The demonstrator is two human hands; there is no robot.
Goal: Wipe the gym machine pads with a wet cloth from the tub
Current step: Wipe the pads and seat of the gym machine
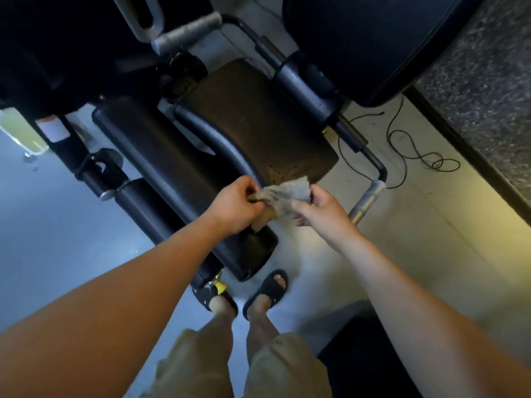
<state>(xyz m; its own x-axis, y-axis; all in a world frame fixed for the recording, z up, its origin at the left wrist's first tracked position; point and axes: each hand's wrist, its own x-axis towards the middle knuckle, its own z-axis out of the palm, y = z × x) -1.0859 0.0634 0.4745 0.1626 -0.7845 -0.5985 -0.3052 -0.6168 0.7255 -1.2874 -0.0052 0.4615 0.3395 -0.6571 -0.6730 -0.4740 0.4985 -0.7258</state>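
Note:
A crumpled grey-beige cloth (283,193) is stretched between both my hands above the near end of the gym machine. My left hand (234,206) grips its left end, fingers curled round the fabric, and a flap hangs below the fist. My right hand (319,206) pinches the cloth's right edge. Directly beyond the cloth lies the worn brown seat pad (258,119). A long black pad (172,173) runs diagonally under my left hand. A large black back pad (373,44) fills the top right. No tub is in view.
A black frame bar with a silver handle (365,202) sticks out right of my right hand. A thin black cable (416,150) lies looped on the pale floor. A speckled stone ledge (488,81) runs along the right. My sandalled feet (264,294) stand below the pad.

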